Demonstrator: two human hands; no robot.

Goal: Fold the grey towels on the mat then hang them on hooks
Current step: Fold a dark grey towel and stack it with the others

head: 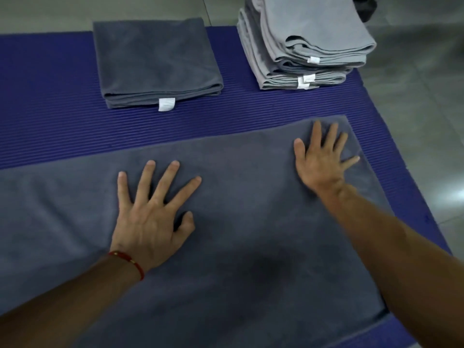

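1. Dark grey cloth is filling the near half of the head view: a large towel (251, 247) is lying spread flat on a ribbed blue mat (50, 96), reaching from the mat's near edge toward its middle and running out of the picture at the left.
2. The left hand (150, 222) is resting palm down on the middle of this towel, its fingers straight and fanned apart, gripping nothing. A red string bracelet (130, 262) is sitting on that wrist.
3. The right hand (321, 164) is pressing flat near the towel's far right corner, fingers likewise spread and straight, holding nothing.
4. A folded dark grey towel (155, 61) is lying at the mat's far edge, left of centre, apart from the spread one, with a white tag (166, 104) sticking out of its near side.
5. A stack of folded light grey towels (301, 43) is sitting at the mat's far right corner, partly overhanging onto the grey tiled floor (414, 84); small white tags are showing on its near side.
6. A dark object at the top right, behind the stack, is too cropped to identify.
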